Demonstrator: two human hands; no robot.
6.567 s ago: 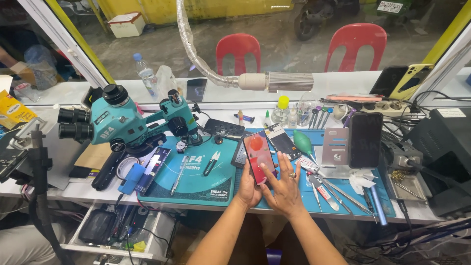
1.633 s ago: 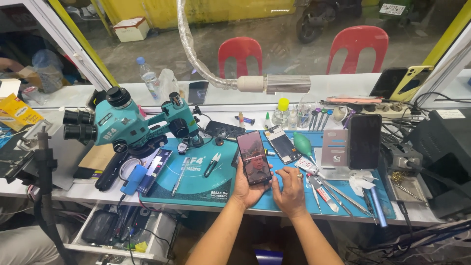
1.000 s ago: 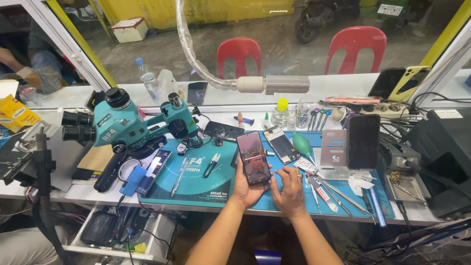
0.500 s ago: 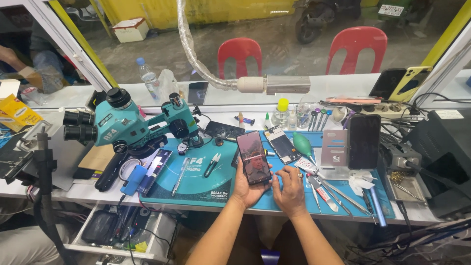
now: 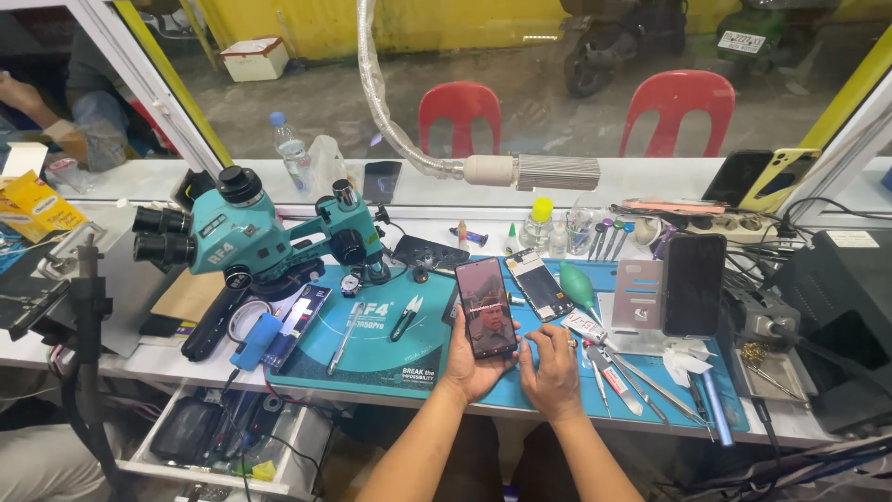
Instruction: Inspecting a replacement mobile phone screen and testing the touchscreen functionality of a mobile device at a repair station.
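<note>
left hand grips upright phone | right hand loose, palm-down beside

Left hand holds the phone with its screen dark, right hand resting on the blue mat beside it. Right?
Not quite. In the head view the phone in the left hand has a lit screen showing a picture. The right hand does rest on the blue mat beside it.

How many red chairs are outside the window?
2. One red chair stands behind the hose near the middle; the other red chair stands to its right. More may be hidden beyond the window frame.
</note>
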